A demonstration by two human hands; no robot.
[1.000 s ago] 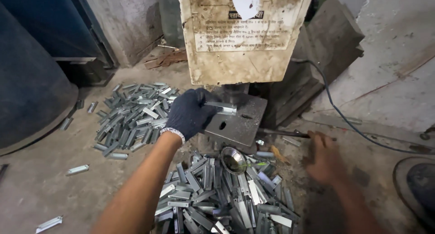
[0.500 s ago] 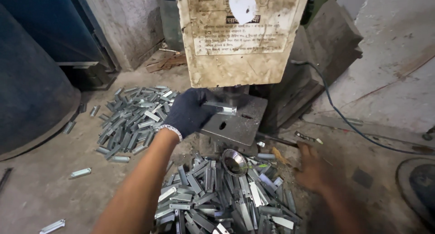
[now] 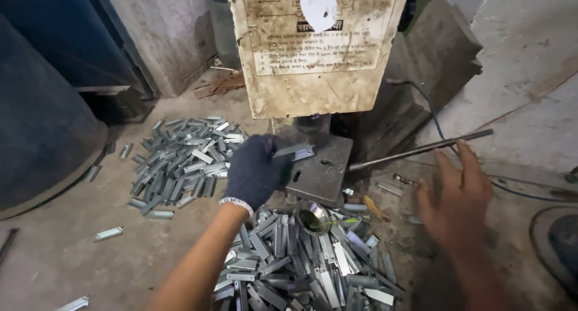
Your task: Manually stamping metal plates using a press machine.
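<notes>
Gloved left hand (image 3: pixel 256 169) pinching metal strip (image 3: pixel 295 151), on press plate (image 3: pixel 322 172)

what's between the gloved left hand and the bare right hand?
Head view: between left hand and right hand lie the press's steel plate, a small metal bowl and scattered metal strips.

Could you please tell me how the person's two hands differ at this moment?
The left hand wears a dark glove; the right hand is bare. The left hand holds a small metal strip at the press plate; the right hand is open and holds nothing, its fingers near a long metal lever. Both reach forward over the floor.
</notes>
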